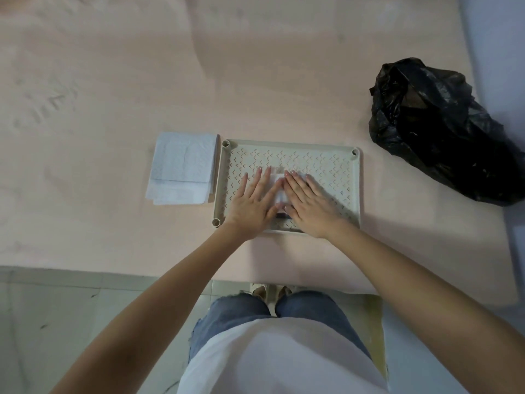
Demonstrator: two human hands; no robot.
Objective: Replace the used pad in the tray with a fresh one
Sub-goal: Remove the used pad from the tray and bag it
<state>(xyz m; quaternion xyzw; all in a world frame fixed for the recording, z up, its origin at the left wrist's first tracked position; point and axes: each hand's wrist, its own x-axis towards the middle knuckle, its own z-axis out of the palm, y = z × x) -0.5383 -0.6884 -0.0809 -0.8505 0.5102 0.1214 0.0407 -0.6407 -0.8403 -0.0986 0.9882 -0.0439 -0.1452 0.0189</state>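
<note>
While you stood at the pink bed point(113, 81), a crumpled black plastic bag point(437, 132) lay well to the right of the perforated tray point(326, 172), and a stack of folded pale-blue pads point(181, 169) sat just beside its left edge. No writing was readable anywhere. The tray's long axis ran left to right. Your left hand point(252, 200) and right hand point(309, 203) lay flat, fingers straight, pressing a small folded white pad point(279, 186) at the tray's middle.
</note>
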